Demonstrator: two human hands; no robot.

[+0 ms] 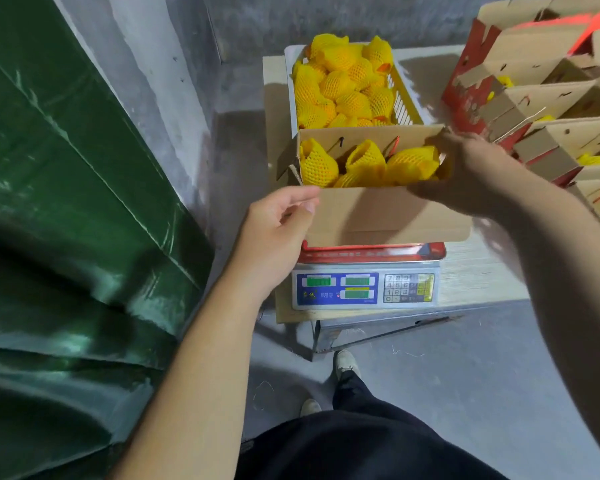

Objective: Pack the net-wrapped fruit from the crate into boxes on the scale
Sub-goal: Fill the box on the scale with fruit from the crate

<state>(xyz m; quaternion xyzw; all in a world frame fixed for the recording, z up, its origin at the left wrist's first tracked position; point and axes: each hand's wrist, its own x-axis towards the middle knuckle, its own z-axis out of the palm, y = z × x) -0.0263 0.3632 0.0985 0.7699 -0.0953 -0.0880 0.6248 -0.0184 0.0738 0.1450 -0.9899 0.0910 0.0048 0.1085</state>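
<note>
An open cardboard box stands on the scale and holds several fruits in yellow foam net. Behind it a yellow-and-white crate is heaped with more net-wrapped fruit. My left hand grips the box's near flap at its left corner, fingers curled over the edge. My right hand holds the box's right end, thumb on the near flap and fingers hidden behind the box's right side.
The scale sits on a low wooden table. Several open red-and-brown boxes, some with fruit, are stacked at the right. A green tarp-covered mass fills the left. A concrete wall stands behind; my legs and shoes stand on the grey floor below.
</note>
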